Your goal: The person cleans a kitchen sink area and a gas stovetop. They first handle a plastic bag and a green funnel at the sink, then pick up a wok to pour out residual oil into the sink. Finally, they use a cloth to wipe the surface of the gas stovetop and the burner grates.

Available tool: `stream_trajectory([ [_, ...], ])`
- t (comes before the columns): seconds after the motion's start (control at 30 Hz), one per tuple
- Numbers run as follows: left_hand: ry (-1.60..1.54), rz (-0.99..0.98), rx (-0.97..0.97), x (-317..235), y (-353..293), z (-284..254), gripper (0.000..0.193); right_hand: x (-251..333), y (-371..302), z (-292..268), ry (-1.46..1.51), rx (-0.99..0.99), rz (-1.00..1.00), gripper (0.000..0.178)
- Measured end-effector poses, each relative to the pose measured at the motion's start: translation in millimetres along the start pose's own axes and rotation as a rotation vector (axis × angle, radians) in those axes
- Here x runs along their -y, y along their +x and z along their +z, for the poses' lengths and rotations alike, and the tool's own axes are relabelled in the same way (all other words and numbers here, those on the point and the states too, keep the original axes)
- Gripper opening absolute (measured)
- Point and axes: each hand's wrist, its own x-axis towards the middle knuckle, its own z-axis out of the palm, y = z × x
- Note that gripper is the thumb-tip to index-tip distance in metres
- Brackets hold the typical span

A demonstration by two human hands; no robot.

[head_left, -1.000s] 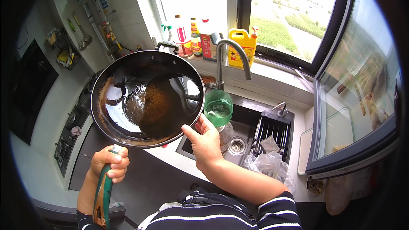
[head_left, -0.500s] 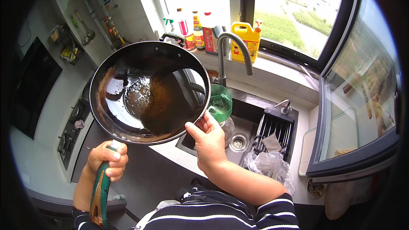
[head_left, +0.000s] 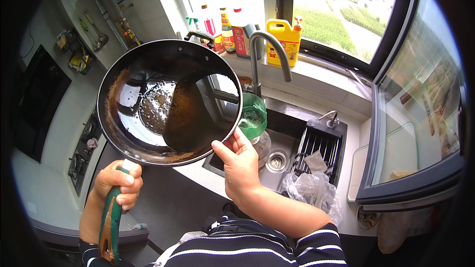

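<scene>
A large dark wok [head_left: 190, 62] is held up in front of me, close to the sink. Brown liquid [head_left: 185, 131] lies in it with small light bubbles, and a brown crust lines part of the wall. My left hand [head_left: 118, 185] is closed round its green and wood-coloured handle [head_left: 108, 227]. At the rim's right side, my right hand [head_left: 241, 163] grips with the thumb on top; its fingers are partly hidden under the wok. Just beyond the rim stands a green funnel [head_left: 254, 116], above a clear container [head_left: 262, 149] that is partly covered by my hand.
The dark sink [head_left: 279, 118] has a curved tap [head_left: 286, 64], a drying rack [head_left: 309, 151] and a plastic bag [head_left: 314, 190]. Several bottles and a yellow jug [head_left: 283, 44] line the sill. An open window sash [head_left: 415, 195] juts in at right; a gas hob [head_left: 79, 160] is at left.
The wok and both hands have shifted slightly left and up in the picture, and the whole view has moved a little too. Both grips look the same.
</scene>
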Motion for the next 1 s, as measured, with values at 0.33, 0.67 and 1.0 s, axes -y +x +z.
stream_trajectory([
  [0.33,0.04,0.012,-0.008,5,2,-7,0.009,-3,1,-6,0.027,0.055,-0.026,0.046],
  [0.67,0.104,0.033,-0.063,9,10,-7,0.008,-16,7,-18,0.028,0.05,-0.071,0.043],
  [1.0,0.102,0.022,-0.077,3,8,5,0.008,-6,4,-17,0.061,0.041,-0.041,0.046],
])
